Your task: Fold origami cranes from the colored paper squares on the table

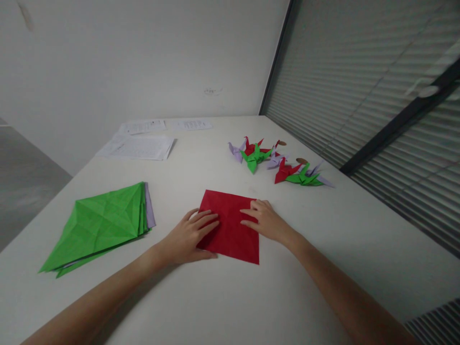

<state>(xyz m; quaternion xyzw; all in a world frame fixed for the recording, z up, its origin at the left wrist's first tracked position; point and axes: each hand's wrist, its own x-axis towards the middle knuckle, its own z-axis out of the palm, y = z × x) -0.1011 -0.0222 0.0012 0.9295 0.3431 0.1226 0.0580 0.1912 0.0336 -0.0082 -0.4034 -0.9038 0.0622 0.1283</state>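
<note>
A red square sheet of origami paper point(230, 235) with faint creases lies on the white table in front of me. My left hand point(190, 235) rests palm down over its left edge, fingers spread on the paper and thumb stretched out along the lower edge. At the upper right edge, my right hand point(264, 219) touches the sheet with two digits extended and apart, while its other fingers are curled near the corner. Both hands lie on the sheet without visibly gripping it.
Left of my hands sits a stack of creased green paper point(104, 218) with a purple sheet point(149, 206) showing at its edge. Several folded paper cranes point(254, 157) stand at the back right. Printed pages point(138, 146) lie at the back left. Window blinds point(359, 86) border the right side.
</note>
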